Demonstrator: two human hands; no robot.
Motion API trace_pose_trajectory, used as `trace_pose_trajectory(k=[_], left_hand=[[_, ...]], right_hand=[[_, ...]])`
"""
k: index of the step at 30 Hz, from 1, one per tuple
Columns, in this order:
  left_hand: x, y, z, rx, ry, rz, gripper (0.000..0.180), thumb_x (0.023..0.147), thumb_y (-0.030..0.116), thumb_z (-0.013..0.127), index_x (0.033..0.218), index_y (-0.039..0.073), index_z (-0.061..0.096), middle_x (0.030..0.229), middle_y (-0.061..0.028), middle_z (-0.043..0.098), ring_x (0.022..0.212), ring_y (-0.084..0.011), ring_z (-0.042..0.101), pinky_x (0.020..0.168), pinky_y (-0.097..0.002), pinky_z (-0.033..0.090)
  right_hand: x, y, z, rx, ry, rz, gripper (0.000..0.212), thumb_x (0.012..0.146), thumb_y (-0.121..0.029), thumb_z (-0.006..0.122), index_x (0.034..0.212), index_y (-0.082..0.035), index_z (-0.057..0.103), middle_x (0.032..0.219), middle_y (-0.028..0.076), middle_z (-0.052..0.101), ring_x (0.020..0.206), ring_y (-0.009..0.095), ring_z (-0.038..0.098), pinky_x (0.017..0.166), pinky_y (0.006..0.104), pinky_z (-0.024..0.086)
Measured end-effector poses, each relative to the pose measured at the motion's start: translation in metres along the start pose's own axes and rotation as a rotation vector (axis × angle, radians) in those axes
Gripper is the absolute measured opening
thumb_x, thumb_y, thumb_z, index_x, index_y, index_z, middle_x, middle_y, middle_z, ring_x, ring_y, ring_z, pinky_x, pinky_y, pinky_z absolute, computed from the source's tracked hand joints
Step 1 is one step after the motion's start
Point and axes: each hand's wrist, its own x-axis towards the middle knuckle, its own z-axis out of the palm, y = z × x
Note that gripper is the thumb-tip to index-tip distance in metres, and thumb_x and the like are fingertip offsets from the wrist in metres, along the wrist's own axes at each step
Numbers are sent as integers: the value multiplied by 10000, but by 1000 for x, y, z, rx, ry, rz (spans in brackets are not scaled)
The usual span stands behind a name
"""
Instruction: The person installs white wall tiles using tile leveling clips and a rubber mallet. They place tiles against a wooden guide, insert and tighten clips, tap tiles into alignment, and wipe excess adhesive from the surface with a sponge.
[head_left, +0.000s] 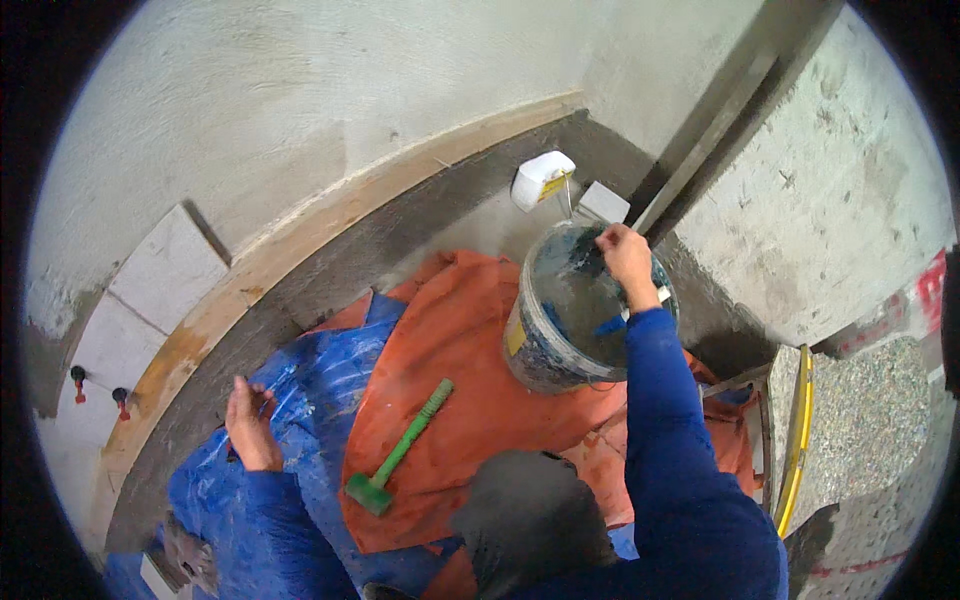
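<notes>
My right hand is over the far rim of a round bucket with murky grey water in it. Its fingers are pinched together beside something dark at the water. What they hold I cannot make out. A blue item shows at the near right inside of the bucket. Off to the left, my left hand hangs above a crumpled blue tarp, fingers loosely bent and apart, holding nothing I can see. Between my arms a green mallet lies on an orange cloth.
A white plastic jug and a small white tile stand behind the bucket. Large pale tiles are set on the left wall above a wooden batten. A yellow spirit level leans at the right, near a speckled floor.
</notes>
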Motion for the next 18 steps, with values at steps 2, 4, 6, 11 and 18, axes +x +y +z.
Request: trace_pose_trajectory(k=[2, 4, 6, 11, 18], left_hand=[[-4, -1, 7, 13, -20, -36, 378, 1000, 462, 645, 939, 89, 654, 930, -40, 663, 855, -169, 631, 804, -344, 516], [-12, 0, 18, 56, -68, -61, 369, 994, 448, 652, 935, 84, 667, 910, -51, 666, 843, -179, 641, 788, -342, 518], [-19, 4, 32, 245, -106, 14, 359, 978, 422, 664, 996, 66, 701, 890, -72, 680, 833, -186, 656, 757, -346, 521], [-16, 13, 62, 668, -264, 448, 368, 853, 331, 784, 765, -19, 711, 821, -147, 681, 799, -195, 642, 745, -353, 514], [-13, 14, 49, 274, -255, 200, 140, 858, 125, 753, 904, -7, 739, 896, -95, 731, 838, -169, 665, 748, -320, 525]], right_hand=[[-23, -7, 5, 58, 66, -126, 166, 874, -192, 679, 924, -35, 700, 941, 232, 725, 895, 430, 706, 826, 514, 559], [-42, -2, 7, -622, -608, -135, 226, 861, -256, 709, 941, -45, 713, 993, 231, 725, 944, 437, 696, 899, 530, 545], [-55, 4, 9, -267, -27, -19, 290, 899, -314, 692, 925, -25, 695, 954, 233, 721, 916, 435, 695, 796, 565, 523], [-65, 16, -6, -149, -54, -142, 151, 841, -134, 696, 852, 16, 687, 799, 239, 696, 793, 443, 682, 737, 511, 526], [-83, -141, -48, 73, 135, -156, 191, 938, -171, 688, 1031, -5, 707, 973, 196, 750, 902, 362, 722, 808, 451, 549]])
